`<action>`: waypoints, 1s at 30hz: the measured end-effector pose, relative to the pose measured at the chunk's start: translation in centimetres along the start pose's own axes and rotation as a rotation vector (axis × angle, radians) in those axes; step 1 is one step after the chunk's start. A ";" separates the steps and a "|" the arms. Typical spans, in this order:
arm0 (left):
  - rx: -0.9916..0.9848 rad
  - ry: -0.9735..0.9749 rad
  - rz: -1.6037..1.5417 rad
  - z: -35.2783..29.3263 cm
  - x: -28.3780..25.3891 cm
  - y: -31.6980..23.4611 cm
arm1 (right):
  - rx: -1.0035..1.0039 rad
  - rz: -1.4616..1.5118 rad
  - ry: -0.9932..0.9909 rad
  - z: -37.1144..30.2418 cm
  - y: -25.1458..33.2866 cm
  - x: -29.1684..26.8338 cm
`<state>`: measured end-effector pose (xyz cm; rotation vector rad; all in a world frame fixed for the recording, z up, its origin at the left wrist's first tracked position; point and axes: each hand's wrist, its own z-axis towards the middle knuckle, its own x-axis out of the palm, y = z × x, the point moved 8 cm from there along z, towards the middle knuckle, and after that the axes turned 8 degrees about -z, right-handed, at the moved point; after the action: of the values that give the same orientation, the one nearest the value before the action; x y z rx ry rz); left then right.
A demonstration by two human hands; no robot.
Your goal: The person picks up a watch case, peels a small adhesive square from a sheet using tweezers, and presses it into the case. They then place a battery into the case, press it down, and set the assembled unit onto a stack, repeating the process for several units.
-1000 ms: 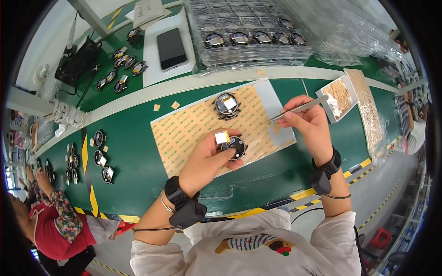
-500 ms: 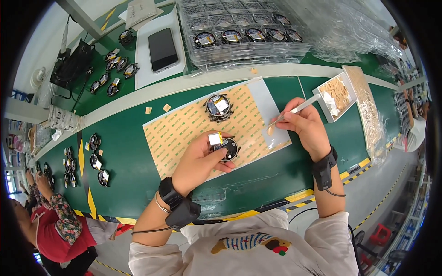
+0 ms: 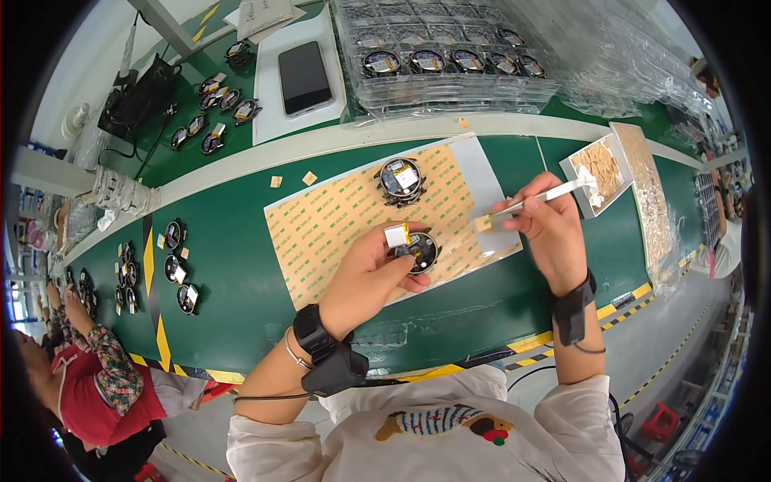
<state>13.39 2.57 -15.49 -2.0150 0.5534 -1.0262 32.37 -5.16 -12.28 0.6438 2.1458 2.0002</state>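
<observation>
My left hand (image 3: pixel 371 269) is closed around a round black watch case (image 3: pixel 424 252), its thumb over the near rim. A silver battery (image 3: pixel 397 234) with a yellow edge stands out from the case, beside my fingers. My right hand (image 3: pixel 554 229) grips light-coloured tweezers (image 3: pixel 554 193). At their tip is a small tan square piece (image 3: pixel 483 222), above the right end of a tan sheet with green printing (image 3: pixel 321 233). Beyond my left hand, a second open watch case (image 3: pixel 400 178) rests on that sheet, its battery showing.
A white box (image 3: pixel 613 201) of tan pieces stands at the right. Loose tan squares (image 3: pixel 309 177) lie beyond the sheet. Several watch cases (image 3: pixel 175 269) sit to the left. Behind the rail (image 3: pixel 353 143) are a phone (image 3: pixel 305 78) and clear trays (image 3: pixel 450 96). A co-worker (image 3: pixel 104 386) sits at left.
The whole view has shifted slightly, so things appear further right. My right hand has tilted the tweezers flatter, and the tan piece now shows its square face. My left hand keeps its hold.
</observation>
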 end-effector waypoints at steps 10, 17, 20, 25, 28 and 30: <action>0.057 0.060 0.020 -0.2 1.5 -0.2 | -0.079 0.047 0.141 -1.4 -1.0 5.3; 0.100 0.042 0.020 -0.3 1.8 -0.2 | -0.185 -0.121 0.092 -2.0 -0.4 5.8; 0.059 -0.079 0.095 -0.3 1.3 0.1 | -0.285 -0.169 0.130 -2.5 0.0 6.2; 0.097 -0.106 0.221 -0.2 0.8 -0.4 | -0.381 -0.146 0.119 -3.3 0.7 6.8; 0.118 -0.126 0.161 -0.1 0.4 -0.2 | -0.467 -0.416 0.140 -3.6 1.4 7.3; 0.158 -0.120 0.109 -0.1 0.7 -0.1 | -0.511 -0.554 0.146 -3.7 1.8 7.7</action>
<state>13.66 2.11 -15.05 -1.8721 0.4961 -0.8509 24.45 -5.45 -8.71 -0.1602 1.5226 2.1562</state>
